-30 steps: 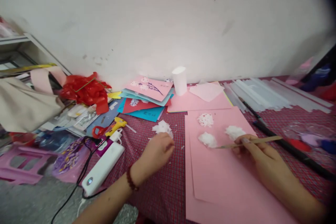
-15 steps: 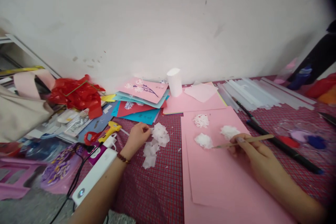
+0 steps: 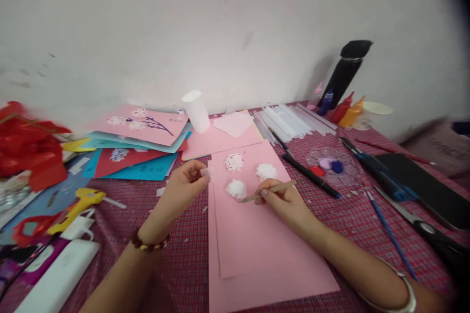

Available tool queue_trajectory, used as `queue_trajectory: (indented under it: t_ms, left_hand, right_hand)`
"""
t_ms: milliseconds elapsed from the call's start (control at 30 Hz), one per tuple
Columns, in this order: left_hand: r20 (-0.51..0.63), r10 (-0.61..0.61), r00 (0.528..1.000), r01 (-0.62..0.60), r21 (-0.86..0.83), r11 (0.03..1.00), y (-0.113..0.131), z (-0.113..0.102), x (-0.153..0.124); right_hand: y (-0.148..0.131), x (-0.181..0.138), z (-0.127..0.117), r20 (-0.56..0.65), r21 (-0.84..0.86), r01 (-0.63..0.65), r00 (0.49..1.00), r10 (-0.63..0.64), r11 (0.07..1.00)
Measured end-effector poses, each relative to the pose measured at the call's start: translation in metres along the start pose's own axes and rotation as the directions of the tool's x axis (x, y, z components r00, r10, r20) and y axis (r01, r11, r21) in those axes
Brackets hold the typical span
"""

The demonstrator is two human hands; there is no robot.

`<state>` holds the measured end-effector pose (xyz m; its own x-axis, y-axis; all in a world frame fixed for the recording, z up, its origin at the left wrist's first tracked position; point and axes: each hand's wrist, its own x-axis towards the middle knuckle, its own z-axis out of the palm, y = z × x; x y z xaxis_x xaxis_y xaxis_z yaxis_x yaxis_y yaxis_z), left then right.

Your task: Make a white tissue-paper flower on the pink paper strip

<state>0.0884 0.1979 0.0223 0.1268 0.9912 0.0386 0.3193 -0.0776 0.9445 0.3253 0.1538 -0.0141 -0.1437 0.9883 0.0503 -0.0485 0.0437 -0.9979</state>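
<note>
My left hand (image 3: 182,189) pinches a small white tissue piece (image 3: 206,172) at the left edge of a pink paper sheet (image 3: 249,234). My right hand (image 3: 282,200) rests on that sheet and grips a thin wooden brush (image 3: 270,190), its tip pointing left toward a white tissue flower (image 3: 236,189). Two more tissue flowers, one at the upper left (image 3: 234,161) and one at the upper right (image 3: 266,171), lie on the pink sheet above it.
On the red checked cloth (image 3: 176,249): a stack of coloured cards (image 3: 139,137) and a white cup (image 3: 196,110) behind, a yellow glue gun (image 3: 75,205) left, a paint palette (image 3: 330,165), black pens (image 3: 310,176), scissors (image 3: 414,220), paint bottles (image 3: 347,110) and a black bottle (image 3: 345,76) right.
The view swung right. My left hand left the tissue pile, took a small white piece and brought it to the pink sheet. My right hand kept the brush by the flowers.
</note>
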Motion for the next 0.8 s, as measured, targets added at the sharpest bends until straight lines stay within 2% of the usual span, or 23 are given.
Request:
queue_trajectory:
  t_ms: [67, 133, 300, 433, 533, 600, 800]
  left_hand:
    - [0.035, 0.001, 0.999, 0.001, -0.062, 0.998, -0.003, 0.018, 0.005]
    - [0.071, -0.031, 0.997, 0.038, -0.096, 0.995, -0.004, 0.026, 0.007]
    - [0.203, -0.088, 0.975, 0.094, -0.022, 0.995, -0.007, 0.019, 0.004]
    - [0.399, -0.107, 0.911, 0.065, 0.117, 0.991, -0.011, 0.015, 0.003]
    - [0.479, -0.128, 0.868, 0.048, 0.176, 0.983, -0.015, 0.021, 0.002]
    - [0.472, -0.130, 0.872, 0.036, 0.202, 0.979, -0.019, 0.027, 0.001]
    - [0.343, -0.098, 0.934, -0.008, 0.297, 0.955, -0.025, 0.042, -0.001]
  right_hand:
    - [0.004, 0.000, -0.001, 0.011, 0.009, -0.007, 1.000, 0.007, 1.000]
    - [0.007, 0.001, -0.001, 0.016, 0.003, -0.005, 1.000, 0.005, 1.000]
    - [0.011, 0.005, 0.000, 0.002, -0.047, 0.018, 1.000, -0.018, 0.999]
    - [0.013, 0.007, 0.000, -0.032, -0.037, 0.019, 0.999, -0.020, 0.999]
    - [0.015, 0.009, 0.001, -0.046, -0.056, 0.019, 0.999, -0.022, 0.998]
    - [0.016, 0.009, 0.001, -0.050, -0.069, 0.019, 0.998, -0.022, 0.997]
    - [0.017, 0.005, -0.001, -0.089, -0.008, 0.064, 0.994, -0.065, 0.998]
